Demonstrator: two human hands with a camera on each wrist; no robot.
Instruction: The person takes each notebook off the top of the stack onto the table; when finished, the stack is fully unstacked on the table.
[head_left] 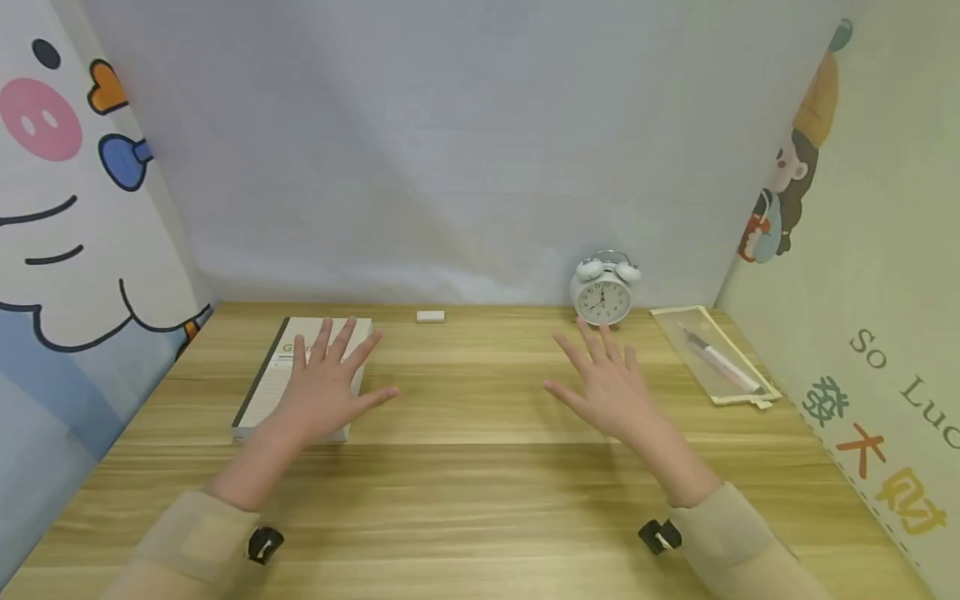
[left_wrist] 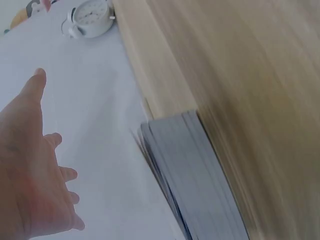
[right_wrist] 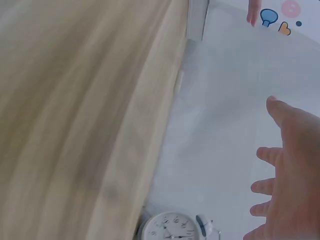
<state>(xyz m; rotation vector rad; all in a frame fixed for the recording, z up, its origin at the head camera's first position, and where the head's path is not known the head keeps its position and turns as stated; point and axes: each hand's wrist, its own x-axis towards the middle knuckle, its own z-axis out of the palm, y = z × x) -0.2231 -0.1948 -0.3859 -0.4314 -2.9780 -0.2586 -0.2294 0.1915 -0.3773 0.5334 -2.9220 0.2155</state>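
My left hand [head_left: 322,396] is held with its fingers spread above a thick white book [head_left: 262,400] with a dark spine, hiding part of its cover. In the left wrist view the page edges of the book [left_wrist: 190,170] show below the raised hand [left_wrist: 35,170]. On the other side, my right hand [head_left: 611,396] hovers over the wooden table with fingers spread, its fingertips just in front of a white twin-bell alarm clock [head_left: 603,300] in the head view. That clock [right_wrist: 170,229] appears at the bottom of the right wrist view. Neither hand holds anything.
A small white block [head_left: 431,317] lies at the back of the wooden table [head_left: 480,500]. At the right is a translucent zip pouch [head_left: 701,342] with a pen [head_left: 723,362] in it. A pale cloth wall [head_left: 450,167] stands behind, with printed curtains at both sides.
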